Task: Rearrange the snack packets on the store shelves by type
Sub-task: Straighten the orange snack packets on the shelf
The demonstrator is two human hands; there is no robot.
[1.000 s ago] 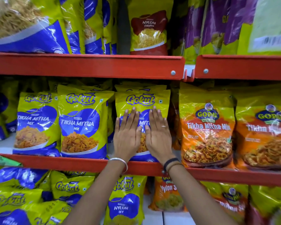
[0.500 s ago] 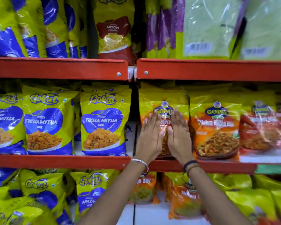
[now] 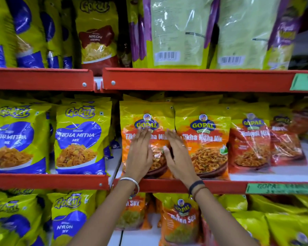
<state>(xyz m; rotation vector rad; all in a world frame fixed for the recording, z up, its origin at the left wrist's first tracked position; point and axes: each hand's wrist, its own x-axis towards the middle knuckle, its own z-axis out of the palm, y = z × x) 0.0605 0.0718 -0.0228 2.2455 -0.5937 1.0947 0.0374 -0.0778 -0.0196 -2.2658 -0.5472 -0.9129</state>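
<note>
An orange Gopal Tikha Mitha Mix packet [image 3: 146, 114] stands upright at the left end of the middle shelf's right section. My left hand [image 3: 139, 155] lies flat against its front with fingers stretched upward. My right hand [image 3: 178, 157] rests flat on the same packet's right side, next to a second orange Gopal Tikha Mitha packet [image 3: 205, 142]. Neither hand grips anything. To the left stand yellow-and-blue Gokul Tikha Mitha packets [image 3: 80, 139].
Red Gopal mix packets [image 3: 249, 141] fill the shelf further right. The red shelf rail [image 3: 167, 188] runs under my wrists. Above are Gokul packets and pale green packets [image 3: 176, 32] turned backward. Below stand Nylon Sev packets [image 3: 181, 222].
Both hands left the Gokul packet and moved right onto the orange Gopal packet. Since half a second ago they have spread slightly apart on it, and the view has shifted right.
</note>
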